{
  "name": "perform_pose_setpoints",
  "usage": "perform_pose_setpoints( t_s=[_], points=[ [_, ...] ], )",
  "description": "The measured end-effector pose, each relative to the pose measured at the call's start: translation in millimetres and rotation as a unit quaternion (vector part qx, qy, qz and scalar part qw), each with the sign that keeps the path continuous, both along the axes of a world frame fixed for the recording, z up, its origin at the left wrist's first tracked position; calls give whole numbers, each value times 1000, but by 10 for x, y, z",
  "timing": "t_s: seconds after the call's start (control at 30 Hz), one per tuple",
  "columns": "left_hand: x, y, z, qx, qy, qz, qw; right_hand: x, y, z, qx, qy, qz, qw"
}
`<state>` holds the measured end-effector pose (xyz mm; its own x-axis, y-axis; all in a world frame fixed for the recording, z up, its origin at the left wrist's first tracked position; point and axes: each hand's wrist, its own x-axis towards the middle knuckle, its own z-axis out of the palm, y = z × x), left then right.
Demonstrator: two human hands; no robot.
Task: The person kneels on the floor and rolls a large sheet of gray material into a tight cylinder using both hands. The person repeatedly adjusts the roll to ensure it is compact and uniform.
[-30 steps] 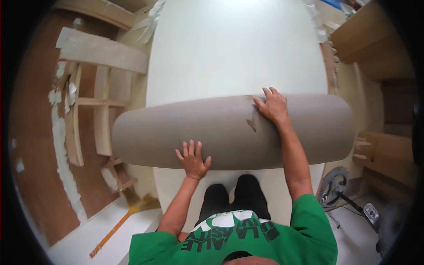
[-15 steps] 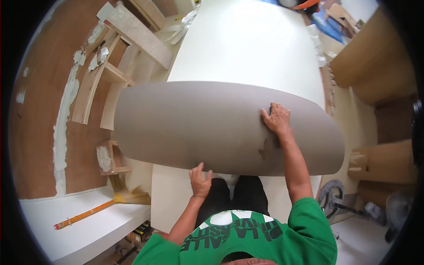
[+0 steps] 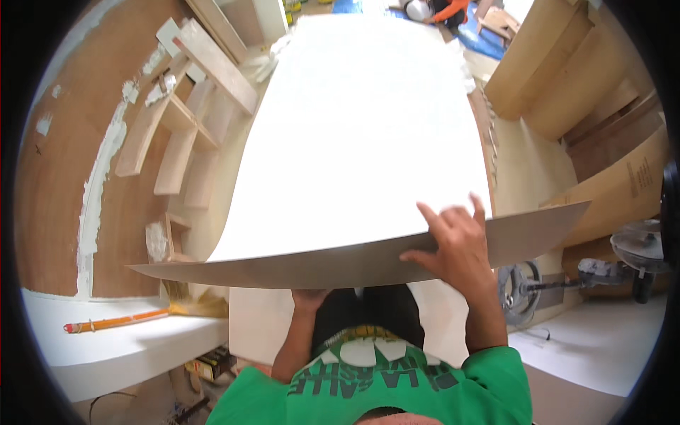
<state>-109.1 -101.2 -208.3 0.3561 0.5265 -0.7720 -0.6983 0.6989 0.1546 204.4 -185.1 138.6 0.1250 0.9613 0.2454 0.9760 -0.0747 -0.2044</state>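
Note:
A grey-brown sheet spans in front of me as a long, gently bowed band, with a bright white surface stretching beyond its upper edge. My right hand is at the band's right half, fingers spread and partly raised above the edge, thumb lying against the grey face. My left hand is under the band's lower edge, left of my dark-clothed legs, its fingers hidden behind the sheet.
Wooden box frames line the left, near a broom on a white ledge. Tall brown panels and a wheeled machine are at right. A co-worker's orange sleeve shows at the far end.
The broad curved grey roll has narrowed to a band lower in view, showing more white surface. My left hand has gone under its edge; my right hand has moved down with it.

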Motion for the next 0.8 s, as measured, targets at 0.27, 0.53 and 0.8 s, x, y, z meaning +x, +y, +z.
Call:
perform_pose_setpoints(
  t_s=[0.27, 0.53, 0.8],
  points=[
    [12, -338, -181, -3, 23, -93, 995, -706, -1379, -2, -289, 229, 178, 912],
    [98, -428, -321, 16, 67, -182, 981, -609, -1339, -416, -305, 200, 46, 930],
    [129, -457, -333, 89, 131, -282, 946, -524, -1190, -757, -217, 189, 56, 956]
  ],
)
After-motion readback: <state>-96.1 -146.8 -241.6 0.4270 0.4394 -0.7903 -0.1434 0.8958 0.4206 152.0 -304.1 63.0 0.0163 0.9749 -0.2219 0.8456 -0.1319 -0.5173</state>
